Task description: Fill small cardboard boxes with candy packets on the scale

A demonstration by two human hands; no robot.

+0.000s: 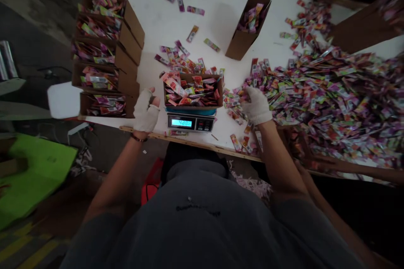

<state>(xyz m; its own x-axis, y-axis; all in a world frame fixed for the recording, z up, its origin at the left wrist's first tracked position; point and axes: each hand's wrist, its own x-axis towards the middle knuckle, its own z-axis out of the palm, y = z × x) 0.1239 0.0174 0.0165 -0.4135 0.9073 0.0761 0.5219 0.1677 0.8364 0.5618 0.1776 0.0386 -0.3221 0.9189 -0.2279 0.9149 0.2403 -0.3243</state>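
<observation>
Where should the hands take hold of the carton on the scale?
Probably by its short ends, left hand from the left and right hand from the right: the carton lies lengthwise across the scale, its open top filled with packets.

Right of the green sheet (38, 172), see paper scraps (84, 160), then a red object (153, 175). Beyond that sheet, see a white panel (65, 101).

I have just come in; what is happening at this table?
An open box of small packets sits on a lit scale. The person's gloved left hand is held open between it and a row of five filled boxes. The gloved right hand is at the loose packets; whether it grips any is hard to tell.
</observation>
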